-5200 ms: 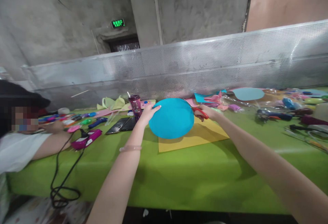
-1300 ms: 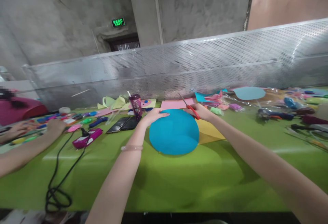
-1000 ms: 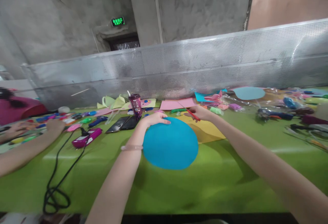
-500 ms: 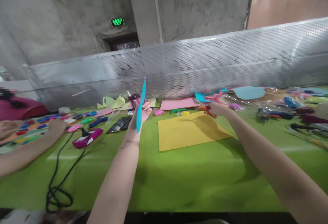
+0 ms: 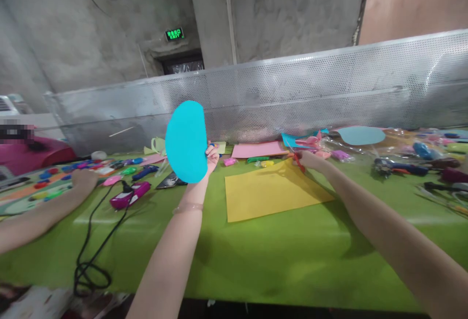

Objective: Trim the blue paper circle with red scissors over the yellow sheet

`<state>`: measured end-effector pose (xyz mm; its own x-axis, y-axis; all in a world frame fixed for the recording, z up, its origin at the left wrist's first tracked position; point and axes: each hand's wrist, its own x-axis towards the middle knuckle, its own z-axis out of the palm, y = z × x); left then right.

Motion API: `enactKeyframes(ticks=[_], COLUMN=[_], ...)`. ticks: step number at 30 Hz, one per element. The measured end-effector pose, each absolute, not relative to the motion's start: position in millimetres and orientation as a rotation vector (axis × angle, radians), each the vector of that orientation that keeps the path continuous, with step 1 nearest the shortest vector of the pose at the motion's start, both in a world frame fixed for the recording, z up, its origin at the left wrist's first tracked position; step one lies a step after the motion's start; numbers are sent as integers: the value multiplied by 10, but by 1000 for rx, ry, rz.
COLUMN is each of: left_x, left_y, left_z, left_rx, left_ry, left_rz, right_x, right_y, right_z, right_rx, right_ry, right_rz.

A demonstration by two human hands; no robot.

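Observation:
A bright blue paper cut-out (image 5: 185, 142), rounded with one nearly straight right edge, is held up by my left hand (image 5: 212, 156). My fingers are closed on its right edge, and the flat face is turned toward me. In my right hand (image 5: 307, 160) are red-handled scissors (image 5: 299, 161), held over the far right part of a yellow sheet (image 5: 270, 192). The yellow sheet lies flat on the green table cover (image 5: 256, 255). Behind the scissors lie blue paper scraps (image 5: 292, 140); whether the blades touch them I cannot tell.
Pink sheets (image 5: 259, 149) lie at the back, beside small clay packets (image 5: 230, 161). To the left are a magenta device (image 5: 130, 195) with a black cord (image 5: 91, 272) and a co-worker's arm (image 5: 47, 212). A light blue oval (image 5: 361, 135) and a glue gun (image 5: 398, 167) lie right.
The blue cut-out has turned from edge-on to its broad face, now covering the dark cup behind it. My right hand still holds the scissors near the same spot.

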<state>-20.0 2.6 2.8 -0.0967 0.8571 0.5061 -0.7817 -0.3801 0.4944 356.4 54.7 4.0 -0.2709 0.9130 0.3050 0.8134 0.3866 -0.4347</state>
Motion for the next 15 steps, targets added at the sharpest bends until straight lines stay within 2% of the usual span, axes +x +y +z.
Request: enactKeyframes(ticks=[11, 15], left_x=[-206, -389], left_y=[-97, -367], left_z=[194, 419], left_rx=[840, 854], left_ry=[209, 195], left_rz=[1656, 1588], right_x=[2976, 2728], right_y=[-73, -499], right_z=[137, -9], right_rx=[-1627, -1387], right_ry=[-2052, -1907], right_rz=[484, 561])
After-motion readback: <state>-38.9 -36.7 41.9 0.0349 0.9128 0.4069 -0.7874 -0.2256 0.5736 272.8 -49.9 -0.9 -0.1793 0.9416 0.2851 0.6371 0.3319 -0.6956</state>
